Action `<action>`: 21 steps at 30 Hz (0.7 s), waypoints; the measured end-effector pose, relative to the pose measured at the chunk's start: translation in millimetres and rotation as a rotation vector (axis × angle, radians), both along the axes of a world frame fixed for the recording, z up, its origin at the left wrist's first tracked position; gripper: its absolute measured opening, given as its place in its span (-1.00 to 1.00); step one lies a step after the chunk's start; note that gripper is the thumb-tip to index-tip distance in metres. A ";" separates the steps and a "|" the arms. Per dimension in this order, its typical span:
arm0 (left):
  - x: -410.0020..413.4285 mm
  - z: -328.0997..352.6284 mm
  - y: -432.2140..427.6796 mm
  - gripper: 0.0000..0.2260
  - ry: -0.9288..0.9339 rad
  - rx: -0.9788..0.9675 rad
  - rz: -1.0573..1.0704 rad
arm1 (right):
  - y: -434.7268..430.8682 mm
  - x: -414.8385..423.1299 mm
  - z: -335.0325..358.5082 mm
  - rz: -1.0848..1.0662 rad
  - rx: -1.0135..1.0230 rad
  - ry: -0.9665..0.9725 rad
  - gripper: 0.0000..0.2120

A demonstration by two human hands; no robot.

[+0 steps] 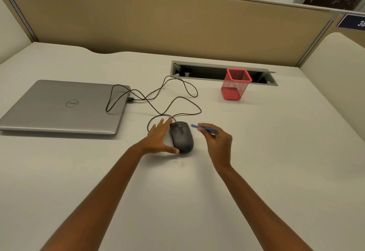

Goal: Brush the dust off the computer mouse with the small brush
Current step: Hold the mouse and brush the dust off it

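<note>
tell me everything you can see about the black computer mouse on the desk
The matte black wired computer mouse lies flat on the white desk, its scroll wheel end pointing away. A thin black cable loops from it to the closed silver laptop. The left hand steadies its left side, thumb at the near end. The right hand holds a small blue brush just beside it.

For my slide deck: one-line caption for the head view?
Left hand steadies black wired mouse; right hand holds small blue brush beside it.
</note>
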State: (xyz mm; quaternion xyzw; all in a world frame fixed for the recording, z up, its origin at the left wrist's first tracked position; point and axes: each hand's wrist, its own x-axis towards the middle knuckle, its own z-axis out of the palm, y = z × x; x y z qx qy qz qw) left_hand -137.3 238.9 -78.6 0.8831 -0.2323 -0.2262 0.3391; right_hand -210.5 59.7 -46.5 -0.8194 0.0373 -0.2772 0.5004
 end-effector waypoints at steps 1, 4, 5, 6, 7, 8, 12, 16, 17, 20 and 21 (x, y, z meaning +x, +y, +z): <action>-0.6 0.0 -1.1 0.07 -0.001 0.002 0.006 | 1.1 9.2 0.6 -0.006 0.024 0.020 -0.87; -4.9 2.0 -9.0 0.12 -0.027 -0.013 0.031 | 3.4 26.7 -1.4 0.024 0.030 0.095 -0.91; -6.5 2.4 -12.3 0.13 -0.041 -0.019 0.038 | 3.4 29.0 -3.1 0.046 0.012 0.112 -0.92; -7.8 1.9 -15.5 0.13 -0.054 -0.020 0.041 | 2.8 29.0 -4.7 0.070 -0.010 0.118 -0.92; -9.2 1.4 -18.3 0.12 -0.066 -0.016 0.043 | 2.2 27.1 -5.7 0.092 -0.035 0.117 -0.92; -10.2 0.6 -20.3 0.10 -0.075 -0.013 0.045 | 1.3 23.7 -6.6 0.115 -0.065 0.109 -0.91; -11.0 -2.0 -22.7 0.06 -0.085 -0.023 0.063 | -5.9 2.6 -10.5 0.225 -0.172 0.063 -0.88; -7.4 -0.7 -21.1 0.08 -0.084 -0.013 0.060 | -14.8 -25.3 -19.9 0.289 -0.273 0.059 -0.86; -6.4 0.0 -20.6 0.09 -0.081 -0.011 0.052 | -16.3 -31.7 -20.7 0.300 -0.305 0.070 -0.85; -3.9 1.5 -16.5 0.11 -0.056 -0.009 0.029 | -16.3 -41.5 -12.7 0.313 -0.344 0.069 -0.84; -3.1 2.0 -15.0 0.12 -0.050 -0.008 0.021 | -13.9 -40.9 -7.1 0.309 -0.329 0.046 -0.85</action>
